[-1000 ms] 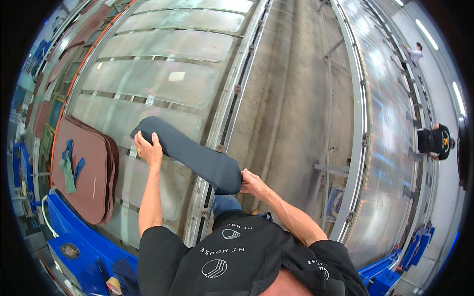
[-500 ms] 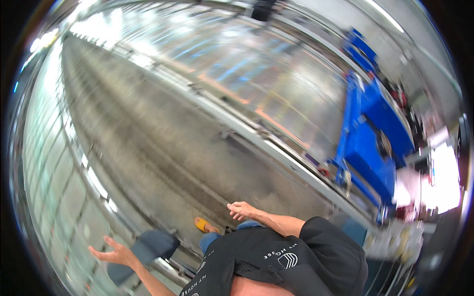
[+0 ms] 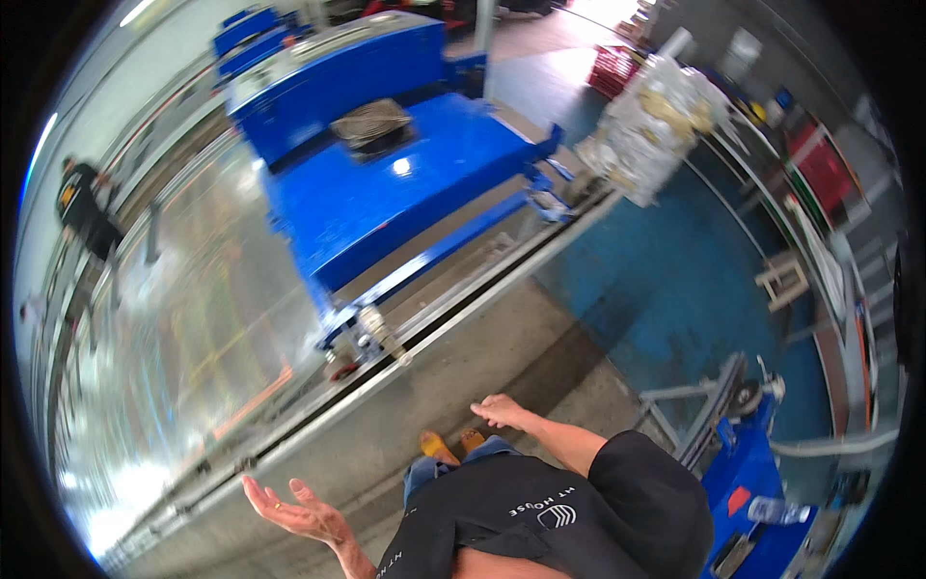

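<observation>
My left hand [image 3: 297,513] is held out at the lower left with its palm turned up and its fingers apart. A ring shows on one finger, and nothing lies in the palm. My right hand [image 3: 500,412] hangs in front of my body, fingers loosely curled in, with no object visible in it. Neither hand touches anything. Nearest to the left hand is the metal rail [image 3: 318,415] along the edge of a long table. Its shiny top [image 3: 207,318] carries faint coloured streaks. A blue wheeled carriage [image 3: 386,217] straddles the rail ahead.
A plastic-wrapped bundle [image 3: 651,125] stands beyond the carriage, above a blue floor [image 3: 666,270]. At the right are a small wooden frame [image 3: 781,281] and a blue cart [image 3: 748,492] carrying a clear bottle [image 3: 777,510]. Another person [image 3: 89,207] in dark clothes stands across the table.
My view has swung to the right, bringing the blue carriage to the middle and the blue floor into sight. The long table on the left has left the view. My right fingers look more curled.
</observation>
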